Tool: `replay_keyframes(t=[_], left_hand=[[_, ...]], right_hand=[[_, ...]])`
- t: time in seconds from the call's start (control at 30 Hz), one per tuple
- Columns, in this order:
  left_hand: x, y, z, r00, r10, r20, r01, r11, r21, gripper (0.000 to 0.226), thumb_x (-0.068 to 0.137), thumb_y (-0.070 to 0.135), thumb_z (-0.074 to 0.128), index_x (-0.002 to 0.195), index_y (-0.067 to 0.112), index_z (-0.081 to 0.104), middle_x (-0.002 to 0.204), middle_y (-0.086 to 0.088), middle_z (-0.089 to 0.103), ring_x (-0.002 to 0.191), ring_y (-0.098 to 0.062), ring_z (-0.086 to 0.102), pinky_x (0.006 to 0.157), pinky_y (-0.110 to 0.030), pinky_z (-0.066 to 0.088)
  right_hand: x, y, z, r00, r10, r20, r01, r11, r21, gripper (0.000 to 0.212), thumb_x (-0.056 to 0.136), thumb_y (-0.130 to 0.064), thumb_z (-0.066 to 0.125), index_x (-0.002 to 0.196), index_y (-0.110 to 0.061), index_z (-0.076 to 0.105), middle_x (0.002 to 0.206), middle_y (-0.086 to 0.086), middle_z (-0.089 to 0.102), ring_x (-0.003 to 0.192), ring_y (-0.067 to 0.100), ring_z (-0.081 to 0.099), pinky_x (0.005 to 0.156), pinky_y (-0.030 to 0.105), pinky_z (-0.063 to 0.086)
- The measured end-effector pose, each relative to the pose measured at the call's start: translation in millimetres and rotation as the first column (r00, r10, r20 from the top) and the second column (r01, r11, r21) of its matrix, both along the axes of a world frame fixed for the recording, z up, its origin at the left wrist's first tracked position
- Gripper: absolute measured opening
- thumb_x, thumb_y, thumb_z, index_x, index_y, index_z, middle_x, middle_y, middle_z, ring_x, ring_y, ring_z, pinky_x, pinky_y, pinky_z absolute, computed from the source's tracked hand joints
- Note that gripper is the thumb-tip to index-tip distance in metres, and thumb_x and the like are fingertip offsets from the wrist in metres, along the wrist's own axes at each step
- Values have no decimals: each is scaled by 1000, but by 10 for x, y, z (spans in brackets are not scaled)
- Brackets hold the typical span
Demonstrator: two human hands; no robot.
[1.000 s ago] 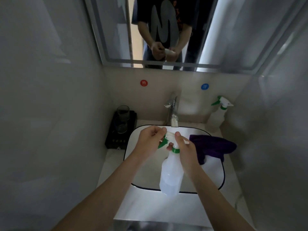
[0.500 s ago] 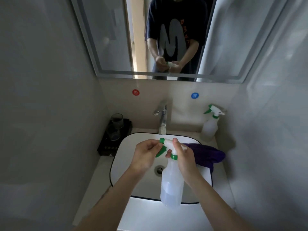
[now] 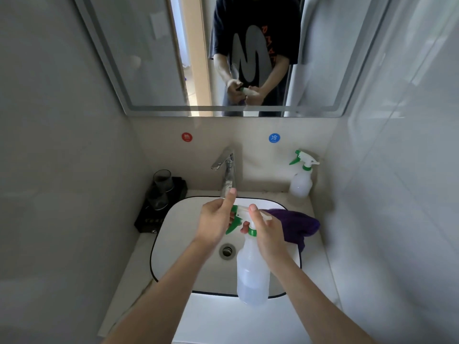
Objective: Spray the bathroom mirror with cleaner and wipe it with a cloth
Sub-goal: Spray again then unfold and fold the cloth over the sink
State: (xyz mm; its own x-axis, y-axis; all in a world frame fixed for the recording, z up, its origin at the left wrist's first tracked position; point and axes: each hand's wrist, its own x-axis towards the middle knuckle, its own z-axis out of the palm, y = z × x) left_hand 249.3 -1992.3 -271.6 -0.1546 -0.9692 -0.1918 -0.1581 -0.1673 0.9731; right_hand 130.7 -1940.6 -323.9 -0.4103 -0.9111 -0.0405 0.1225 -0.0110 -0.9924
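Over the sink I hold a translucent spray bottle (image 3: 252, 271) with a white and green trigger head. My right hand (image 3: 267, 232) grips its neck, thumb up on the head. My left hand (image 3: 216, 222) is at the green nozzle end, fingers curled round it and thumb raised. A purple cloth (image 3: 296, 225) lies on the sink's right rim behind my right hand. The mirror (image 3: 139, 58) hangs on the wall above and reflects a person holding the bottle.
A second spray bottle (image 3: 301, 176) stands at the back right corner of the counter. The tap (image 3: 227, 170) rises behind the white basin (image 3: 178, 234). A black tray with dark glasses (image 3: 161, 194) sits at the left. Walls close in on both sides.
The view has tilted up, showing more of the mirror. My left thumb has lifted off the nozzle and now points up. The bottle stays over the sink.
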Motion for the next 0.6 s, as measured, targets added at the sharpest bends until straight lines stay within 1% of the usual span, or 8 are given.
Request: replay_keyframes(t=[0.1,0.23,0.3,0.4,0.47,0.53,0.6], left_hand=[[-28,43,-29,999,-35,11,35,998,-54,51,99,47,58,69,9,41,62,-11,43,52,-19,37,50,-25,35],[-10,37,-69,999,-33,20,35,995,-93,42,101,37,57,74,8,46,65,-11,44,50,-15,36,46,-20,34],[-2,19,-85,999,-40,6,40,995,-88,41,102,36,57,74,8,47,65,-10,43,50,-14,36,46,-19,34],[8,8,-121,998,-49,-36,46,996,-70,43,101,38,58,72,8,48,63,-8,44,50,-13,38,46,-18,35],[23,1,-144,998,-46,-49,43,997,-61,46,100,40,59,67,10,45,58,-2,44,49,-12,38,47,-17,36],[46,-1,-158,997,-55,-48,53,997,-58,47,100,41,60,66,12,46,56,3,46,51,-12,41,49,-16,38],[71,5,-158,997,-65,-52,62,997,-55,46,100,41,60,69,8,50,59,0,49,54,-14,43,51,-17,39]], right_hand=[[17,-2,5,1000,-14,-6,14,1000,-4,63,88,-49,58,80,13,65,63,6,66,60,10,65,62,16,49],[37,-10,11,999,-27,-39,27,999,16,58,88,-51,57,79,5,71,62,3,68,61,12,66,62,18,49],[33,-21,11,998,-33,-53,34,999,26,59,88,-52,57,79,5,71,63,3,68,62,13,66,63,20,49],[32,-29,10,997,-41,-62,43,999,29,59,89,-52,56,78,4,69,63,3,68,62,13,67,62,18,49],[40,-24,9,996,-46,-72,48,998,29,59,89,-52,56,77,3,69,63,3,68,63,13,66,63,19,49],[53,-23,19,996,-56,-68,58,998,27,57,90,-51,56,76,3,68,62,2,67,63,13,65,63,20,48],[72,-26,27,995,-66,-73,68,997,24,57,90,-51,57,76,3,68,62,2,67,62,13,65,64,23,48]])
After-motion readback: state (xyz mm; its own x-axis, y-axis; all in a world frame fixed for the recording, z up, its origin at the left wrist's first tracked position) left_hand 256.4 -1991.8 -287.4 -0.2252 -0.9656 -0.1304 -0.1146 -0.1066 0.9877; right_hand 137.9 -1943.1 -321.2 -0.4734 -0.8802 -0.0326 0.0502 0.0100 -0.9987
